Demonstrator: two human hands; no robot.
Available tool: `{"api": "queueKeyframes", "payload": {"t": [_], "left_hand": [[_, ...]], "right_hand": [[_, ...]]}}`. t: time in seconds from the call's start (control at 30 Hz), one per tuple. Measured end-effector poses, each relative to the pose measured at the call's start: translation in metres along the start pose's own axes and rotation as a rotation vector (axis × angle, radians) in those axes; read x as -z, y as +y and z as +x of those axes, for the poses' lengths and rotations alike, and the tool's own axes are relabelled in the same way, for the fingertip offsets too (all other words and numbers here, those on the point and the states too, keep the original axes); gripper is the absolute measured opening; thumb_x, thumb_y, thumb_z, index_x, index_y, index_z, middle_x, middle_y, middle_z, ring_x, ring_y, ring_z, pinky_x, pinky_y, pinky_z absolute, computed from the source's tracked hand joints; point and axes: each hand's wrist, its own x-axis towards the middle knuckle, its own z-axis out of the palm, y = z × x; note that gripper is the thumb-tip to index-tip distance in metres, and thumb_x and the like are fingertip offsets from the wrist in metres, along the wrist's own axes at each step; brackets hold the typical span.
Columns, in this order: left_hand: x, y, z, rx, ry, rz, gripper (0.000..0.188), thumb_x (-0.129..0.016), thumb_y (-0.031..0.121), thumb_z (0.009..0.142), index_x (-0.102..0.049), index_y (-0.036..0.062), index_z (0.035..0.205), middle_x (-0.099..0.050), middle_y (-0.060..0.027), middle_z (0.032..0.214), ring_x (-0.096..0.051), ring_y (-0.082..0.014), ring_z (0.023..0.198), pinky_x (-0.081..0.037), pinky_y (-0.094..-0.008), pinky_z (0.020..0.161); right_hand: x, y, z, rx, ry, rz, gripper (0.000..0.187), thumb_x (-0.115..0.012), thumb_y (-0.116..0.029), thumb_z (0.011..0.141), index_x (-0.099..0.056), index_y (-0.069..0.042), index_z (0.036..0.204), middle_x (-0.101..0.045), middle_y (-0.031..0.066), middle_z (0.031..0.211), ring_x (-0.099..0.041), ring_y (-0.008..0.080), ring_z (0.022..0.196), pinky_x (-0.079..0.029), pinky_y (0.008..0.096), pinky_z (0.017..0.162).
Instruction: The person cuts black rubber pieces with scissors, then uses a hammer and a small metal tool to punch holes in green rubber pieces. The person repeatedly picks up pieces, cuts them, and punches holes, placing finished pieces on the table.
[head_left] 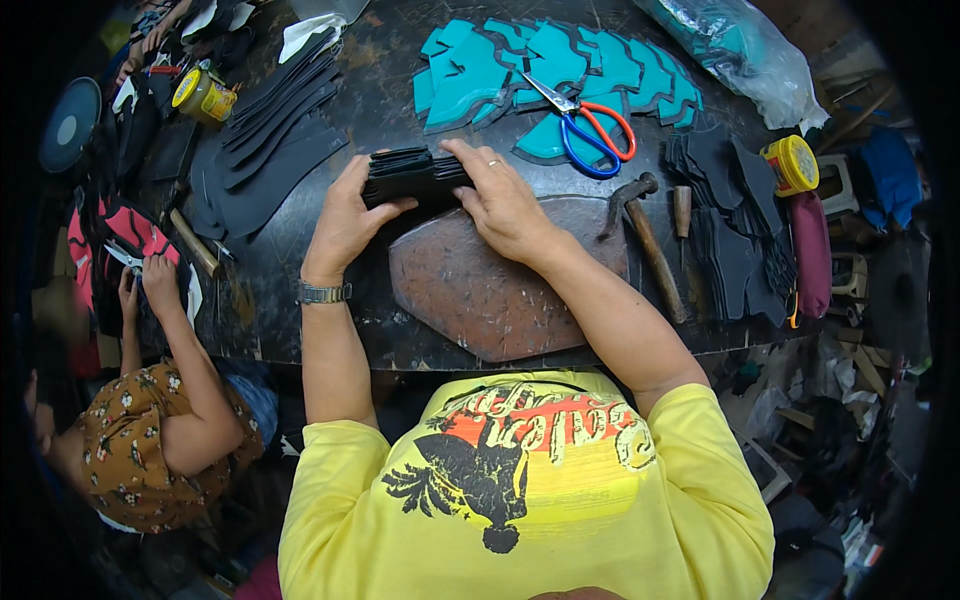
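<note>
Between my two hands stands a stack of black cut pieces (410,178), held on edge just above the dark table. My left hand (347,217) grips its left end, thumb along the near side. Around the right end closes my right hand (500,205), fingers over the top. Below my right hand lies a brown, worn board (480,285) with angled edges. Scissors (585,130) with one blue and one orange handle rest open beyond it, against layered teal pieces (560,70). A hammer (650,240) lies at the board's right edge.
Black cut pieces (275,150) fan out at left, and more black pieces (725,240) lie at right beside a wooden-handled awl (682,212). Yellow jars (792,165) stand on both sides. At far left, a co-worker's hands (150,285) hold scissors at pink-and-black material (85,250).
</note>
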Motion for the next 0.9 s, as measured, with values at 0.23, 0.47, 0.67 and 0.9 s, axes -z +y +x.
{"api": "queueKeyframes", "payload": {"t": [0.23, 0.47, 0.67, 0.9], "left_hand": [[-0.006, 0.003, -0.001, -0.037, 0.026, 0.123, 0.040, -0.078, -0.001, 0.079, -0.063, -0.0020, 0.117, -0.064, -0.0118, 0.105, -0.067, -0.0263, 0.097, -0.052, -0.0343, 0.084], [0.002, 0.000, 0.000, 0.307, 0.002, -0.142, 0.042, -0.085, 0.005, 0.077, -0.069, -0.0012, 0.114, -0.071, -0.0074, 0.115, -0.066, -0.0159, 0.103, -0.053, -0.0301, 0.088], [0.031, -0.020, 0.000, 0.386, 0.154, 0.019, 0.069, -0.088, 0.034, 0.079, -0.066, -0.0120, 0.125, -0.071, -0.0203, 0.121, -0.067, -0.0214, 0.110, -0.050, -0.0316, 0.098], [0.036, -0.028, -0.003, 0.436, 0.164, 0.214, 0.067, -0.087, 0.038, 0.078, -0.069, -0.0093, 0.122, -0.072, -0.0210, 0.120, -0.070, -0.0278, 0.109, -0.051, -0.0341, 0.097]], "right_hand": [[-0.002, -0.006, -0.002, 0.001, 0.030, -0.041, 0.058, -0.060, 0.000, 0.093, -0.042, -0.008, 0.148, -0.051, 0.0229, 0.130, -0.055, 0.0424, 0.117, -0.046, 0.0465, 0.099], [0.000, 0.002, 0.003, -0.058, 0.121, 0.216, 0.050, -0.063, -0.003, 0.094, -0.050, -0.006, 0.142, -0.055, 0.0196, 0.121, -0.057, 0.0367, 0.114, -0.047, 0.0426, 0.097], [0.001, 0.005, 0.005, -0.196, 0.120, 0.287, 0.047, -0.068, -0.002, 0.092, -0.056, -0.005, 0.138, -0.057, 0.0155, 0.112, -0.062, 0.0215, 0.089, -0.051, 0.0329, 0.079], [-0.003, 0.002, 0.002, -0.131, 0.109, 0.179, 0.042, -0.070, -0.003, 0.091, -0.061, -0.007, 0.132, -0.058, 0.0129, 0.104, -0.061, 0.0199, 0.080, -0.050, 0.0331, 0.073]]}}
